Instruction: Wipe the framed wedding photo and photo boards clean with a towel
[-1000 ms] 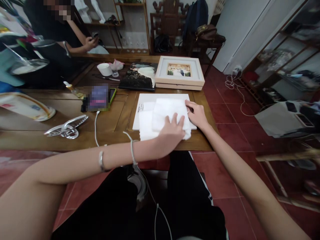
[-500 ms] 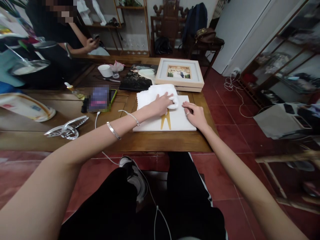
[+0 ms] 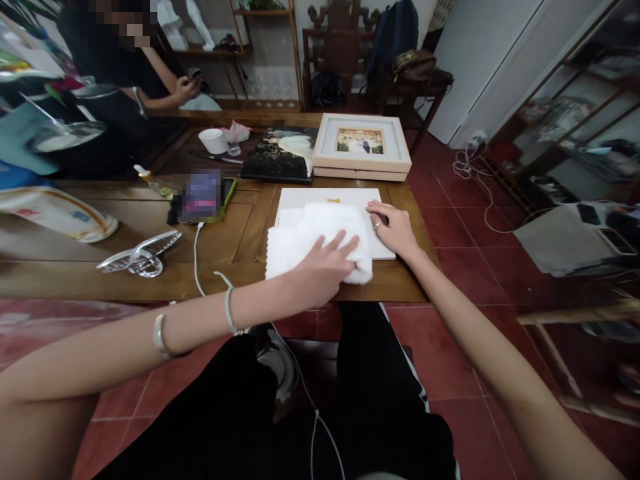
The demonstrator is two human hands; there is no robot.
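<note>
Near the front edge of the wooden table (image 3: 235, 277), head view, a white panel (image 3: 363, 199) is laid flat, with a small gold mark (image 3: 333, 201) left showing by its far edge. Its near part is covered by a folded white cloth (image 3: 315, 223), whose near side is spread past the panel's edge. The cloth is pressed from above by the left hand (image 3: 325, 270): palm down, fingers splayed, nothing closed in the fist; whether a fold is pinched by the hidden thumb cannot be told. At the panel's right edge the right hand (image 3: 395, 232) is rested, fingers half bent; whether the edge is actually gripped cannot be told.

Step in hand judged as wiping the panel's face, with the panel apparently steadied by the right hand. For the next move, an even, flat push toward the gold mark seems called for, with the edge kept pinned so the panel is not slid. Beyond the panel, a framed picture (image 3: 363, 141) and a dark album (image 3: 277, 157) are set well clear of the cloth.
</note>
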